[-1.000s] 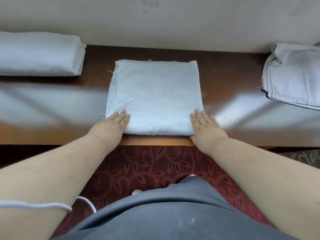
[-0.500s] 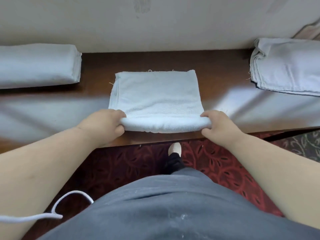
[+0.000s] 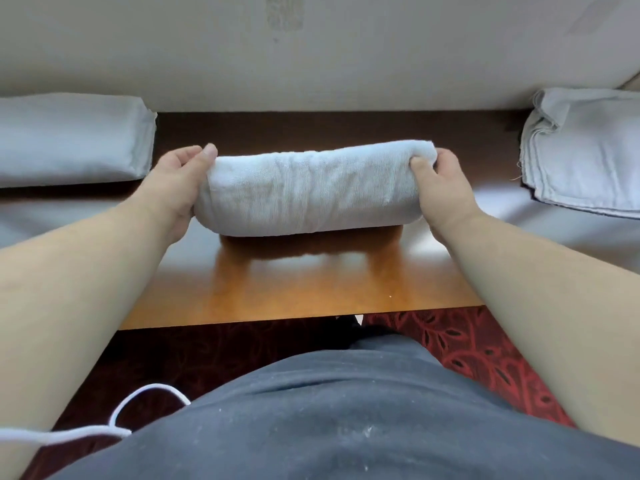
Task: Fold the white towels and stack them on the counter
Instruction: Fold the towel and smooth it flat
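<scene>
Gripping a folded white towel [image 3: 304, 188] by its two ends, the left hand [image 3: 176, 188] and right hand [image 3: 441, 183] curl fingers and thumbs around it above the middle of the wooden counter [image 3: 294, 289], between a folded stack [image 3: 72, 140] at the left edge and loose towels [image 3: 585, 150] at the right.

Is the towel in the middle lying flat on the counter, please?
No, both hands, left and right, hold the towel up off the counter.
</scene>
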